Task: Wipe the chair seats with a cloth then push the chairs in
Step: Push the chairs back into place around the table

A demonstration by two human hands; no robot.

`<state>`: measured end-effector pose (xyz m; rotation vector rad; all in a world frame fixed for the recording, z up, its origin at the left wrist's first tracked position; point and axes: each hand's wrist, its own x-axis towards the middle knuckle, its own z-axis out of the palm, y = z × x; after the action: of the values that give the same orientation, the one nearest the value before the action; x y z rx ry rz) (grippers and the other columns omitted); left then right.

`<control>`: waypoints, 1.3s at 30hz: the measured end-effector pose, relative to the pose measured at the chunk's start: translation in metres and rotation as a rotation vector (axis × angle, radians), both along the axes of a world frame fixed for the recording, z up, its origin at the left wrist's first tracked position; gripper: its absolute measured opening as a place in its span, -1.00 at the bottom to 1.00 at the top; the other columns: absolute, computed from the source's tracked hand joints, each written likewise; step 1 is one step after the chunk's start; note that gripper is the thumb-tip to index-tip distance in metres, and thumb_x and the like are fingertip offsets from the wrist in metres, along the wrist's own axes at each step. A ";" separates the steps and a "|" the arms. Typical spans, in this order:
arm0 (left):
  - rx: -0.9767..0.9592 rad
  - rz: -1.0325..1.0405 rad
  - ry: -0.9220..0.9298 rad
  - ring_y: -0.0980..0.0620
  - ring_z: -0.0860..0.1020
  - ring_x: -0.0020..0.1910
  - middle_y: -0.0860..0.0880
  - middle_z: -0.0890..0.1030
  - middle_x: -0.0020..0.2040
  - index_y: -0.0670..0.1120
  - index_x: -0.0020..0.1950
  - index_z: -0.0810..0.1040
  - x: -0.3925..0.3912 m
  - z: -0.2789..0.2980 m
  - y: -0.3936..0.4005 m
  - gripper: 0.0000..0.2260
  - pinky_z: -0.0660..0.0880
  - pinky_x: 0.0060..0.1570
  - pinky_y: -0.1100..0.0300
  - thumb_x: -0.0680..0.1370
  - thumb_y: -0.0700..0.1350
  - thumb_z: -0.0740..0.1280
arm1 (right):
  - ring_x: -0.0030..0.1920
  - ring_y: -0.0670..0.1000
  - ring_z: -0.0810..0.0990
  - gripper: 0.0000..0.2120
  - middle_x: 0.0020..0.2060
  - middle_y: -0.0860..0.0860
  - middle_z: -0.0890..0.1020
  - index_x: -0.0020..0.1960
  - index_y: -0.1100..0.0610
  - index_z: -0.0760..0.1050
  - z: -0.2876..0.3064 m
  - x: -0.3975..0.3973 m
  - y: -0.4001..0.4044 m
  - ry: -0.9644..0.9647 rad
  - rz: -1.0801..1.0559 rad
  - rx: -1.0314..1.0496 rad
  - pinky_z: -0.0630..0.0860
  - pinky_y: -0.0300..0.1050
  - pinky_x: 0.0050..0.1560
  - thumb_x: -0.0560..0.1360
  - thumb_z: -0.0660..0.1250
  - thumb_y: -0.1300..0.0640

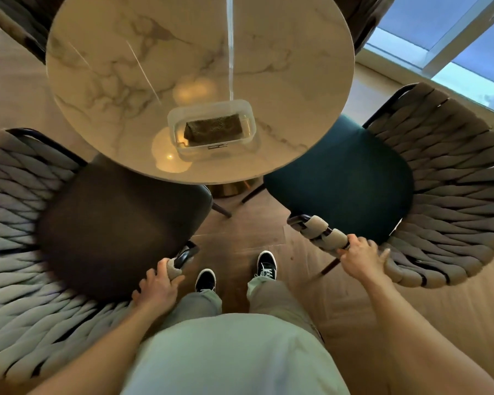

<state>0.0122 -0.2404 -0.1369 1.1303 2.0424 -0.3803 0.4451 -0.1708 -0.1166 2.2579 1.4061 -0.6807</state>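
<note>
Woven-rope armrests on both chairs: left hand [157,286] grips the brown-seated chair [117,223], right hand [361,256] grips the teal-seated chair [345,178]; shoving unevenly might knock either into the round marble table [126,67], upper frame.

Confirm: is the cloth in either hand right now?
No. The cloth lies in the clear container on the table, while the left hand and right hand each grip a chair frame.

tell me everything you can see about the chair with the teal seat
The teal chair stands at the table's right, turned toward it, its seat front tucked just under the round marble top. The seat looks like smooth padded fabric. A curved back and arms of thick grey woven rope wrap a dark frame, on thin dark legs. The right hand grips its near arm.
</note>
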 end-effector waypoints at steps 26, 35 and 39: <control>0.070 0.039 -0.109 -0.19 0.34 0.35 -0.05 0.37 0.39 0.12 0.46 0.17 0.001 0.015 0.000 -0.53 0.26 0.31 -0.18 0.59 0.11 0.23 | 0.02 0.10 0.52 -0.60 -0.01 0.02 0.58 0.24 -0.12 0.37 -0.012 -0.059 -0.026 0.224 0.051 0.145 0.43 0.21 0.12 0.49 0.26 0.24; 0.124 -0.001 -0.212 -0.13 0.38 0.36 -0.06 0.39 0.41 0.08 0.52 0.13 -0.015 0.007 -0.008 -0.40 0.38 0.32 -0.14 0.55 -0.07 0.34 | 0.00 0.09 0.52 -0.61 -0.04 0.00 0.57 0.21 -0.15 0.37 -0.018 -0.079 -0.037 0.186 0.062 0.171 0.45 0.20 0.08 0.49 0.25 0.24; 0.141 -0.003 -0.210 -0.12 0.38 0.37 -0.07 0.38 0.42 0.05 0.54 0.13 -0.016 0.007 -0.008 -0.40 0.37 0.33 -0.07 0.56 -0.15 0.32 | 0.06 0.11 0.52 -0.54 0.03 0.03 0.58 0.31 -0.13 0.35 -0.016 -0.080 -0.035 0.172 0.068 0.179 0.43 0.19 0.12 0.49 0.26 0.24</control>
<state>-0.0033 -0.2481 -0.1296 1.2041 1.9058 -0.1135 0.3649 -0.2060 -0.1328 2.3202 1.6783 -0.7706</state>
